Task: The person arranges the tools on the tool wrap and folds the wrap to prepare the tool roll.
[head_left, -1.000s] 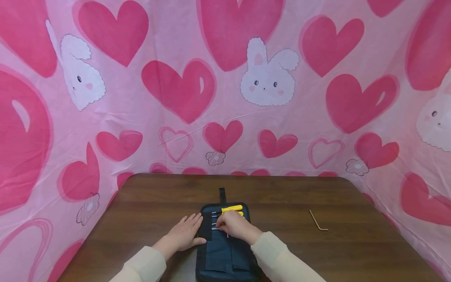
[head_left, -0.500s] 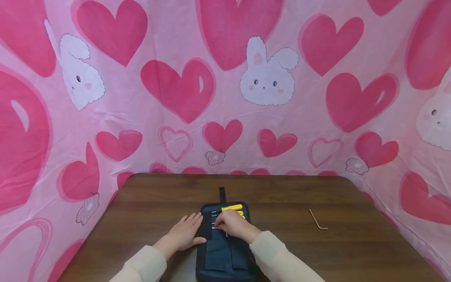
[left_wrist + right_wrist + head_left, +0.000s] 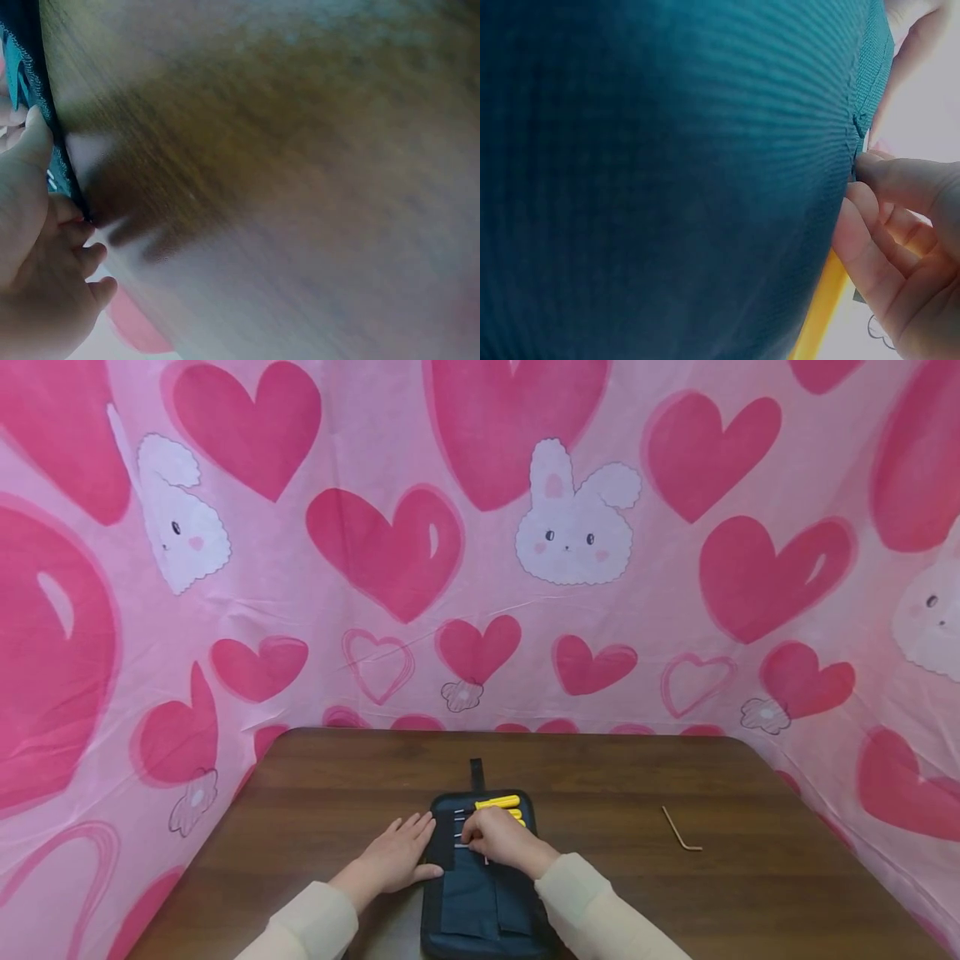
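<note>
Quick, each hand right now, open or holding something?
Left hand: open, resting on the edge of the black tool case.
Right hand: fingers curled over the case; whether it grips anything can't be told.

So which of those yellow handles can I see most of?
The yellow handle nearest the black strap; the right hand hides more of the other yellow handles.

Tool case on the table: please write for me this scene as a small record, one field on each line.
Case: black, pockets facing up
Strap: black, at the case's far end
Left hand: rests at the case's left edge, fingers extended
Right hand: fingers bent over the case; whatever it may hold is hidden
Yellow handles: in the case, partly behind the right hand
Bent rod: on the table, right of the case, apart from it
</note>
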Motion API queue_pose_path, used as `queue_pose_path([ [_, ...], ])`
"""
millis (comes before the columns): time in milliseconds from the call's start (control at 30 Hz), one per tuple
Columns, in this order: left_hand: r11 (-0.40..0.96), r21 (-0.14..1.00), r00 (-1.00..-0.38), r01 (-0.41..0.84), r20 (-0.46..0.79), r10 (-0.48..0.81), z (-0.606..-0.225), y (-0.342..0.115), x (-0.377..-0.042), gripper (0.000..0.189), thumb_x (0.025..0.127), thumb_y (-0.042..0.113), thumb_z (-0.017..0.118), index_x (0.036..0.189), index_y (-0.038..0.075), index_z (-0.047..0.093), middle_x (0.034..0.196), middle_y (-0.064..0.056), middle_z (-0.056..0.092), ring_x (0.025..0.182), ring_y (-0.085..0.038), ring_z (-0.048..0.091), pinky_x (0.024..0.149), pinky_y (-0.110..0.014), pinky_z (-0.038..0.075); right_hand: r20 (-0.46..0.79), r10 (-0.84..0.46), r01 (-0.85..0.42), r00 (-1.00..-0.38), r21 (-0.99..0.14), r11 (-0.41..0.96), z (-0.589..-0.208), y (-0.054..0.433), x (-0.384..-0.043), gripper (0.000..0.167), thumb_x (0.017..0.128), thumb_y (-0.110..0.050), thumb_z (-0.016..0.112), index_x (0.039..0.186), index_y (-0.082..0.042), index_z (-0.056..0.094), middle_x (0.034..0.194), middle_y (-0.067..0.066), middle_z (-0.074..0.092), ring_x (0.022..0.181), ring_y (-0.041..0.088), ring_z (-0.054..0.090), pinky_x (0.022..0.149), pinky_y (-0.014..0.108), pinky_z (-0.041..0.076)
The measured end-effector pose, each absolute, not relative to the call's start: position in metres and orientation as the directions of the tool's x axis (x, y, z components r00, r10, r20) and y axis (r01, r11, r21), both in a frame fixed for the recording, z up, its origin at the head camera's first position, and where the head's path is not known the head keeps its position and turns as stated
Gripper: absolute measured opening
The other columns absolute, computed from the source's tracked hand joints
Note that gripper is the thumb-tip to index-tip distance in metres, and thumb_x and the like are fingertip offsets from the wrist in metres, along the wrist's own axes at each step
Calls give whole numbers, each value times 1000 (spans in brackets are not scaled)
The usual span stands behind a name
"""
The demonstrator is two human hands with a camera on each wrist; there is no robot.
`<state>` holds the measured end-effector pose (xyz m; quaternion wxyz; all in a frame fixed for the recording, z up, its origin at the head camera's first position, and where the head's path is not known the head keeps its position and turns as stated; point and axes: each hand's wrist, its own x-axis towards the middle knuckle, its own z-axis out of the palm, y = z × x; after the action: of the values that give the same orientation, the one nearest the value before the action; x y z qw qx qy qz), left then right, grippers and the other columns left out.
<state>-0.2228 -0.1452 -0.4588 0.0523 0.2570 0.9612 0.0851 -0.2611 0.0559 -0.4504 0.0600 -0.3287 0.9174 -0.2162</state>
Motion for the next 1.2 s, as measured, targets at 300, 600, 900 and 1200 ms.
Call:
queue_pose_path([
  [300,853,195,-863,484,-55,502,-459,-145,-222,75,85,50,58,133,-5,43,139,-19,39,129,-35,32,103,-51,25,22,-628,-573,-778,-435,695,-448,57,-258,9,80,-8,71,88,-13,73,81,-9,65,70,5,53,77,24,49],
  [600,859,211,-869,467,-68,490,-459,-144,-223,76,84,51,58,134,-4,43,140,-18,39,130,-34,32,103,-51,24,33,-631,-578,-775,-441,687,-448,59,-258,10,80,-7,71,89,-12,74,84,-8,66,73,5,55,81,26,49],
  [900,860,214,-869,463,-81,488,-461,-144,-224,77,84,53,57,135,-3,42,140,-18,38,130,-34,31,104,-51,24,48,-538,-432,-842,-657,617,-444,84,-253,14,83,-10,69,96,-8,70,76,-5,55,51,11,53,50,22,50],
  [1200,864,200,-869,462,-91,486,-458,-143,-223,76,84,52,57,134,-3,42,140,-18,38,129,-34,32,103,-51,24,77,-471,-384,-879,-699,603,-433,122,-253,19,84,-10,67,102,-6,67,73,-1,53,49,14,50,47,26,50],
])
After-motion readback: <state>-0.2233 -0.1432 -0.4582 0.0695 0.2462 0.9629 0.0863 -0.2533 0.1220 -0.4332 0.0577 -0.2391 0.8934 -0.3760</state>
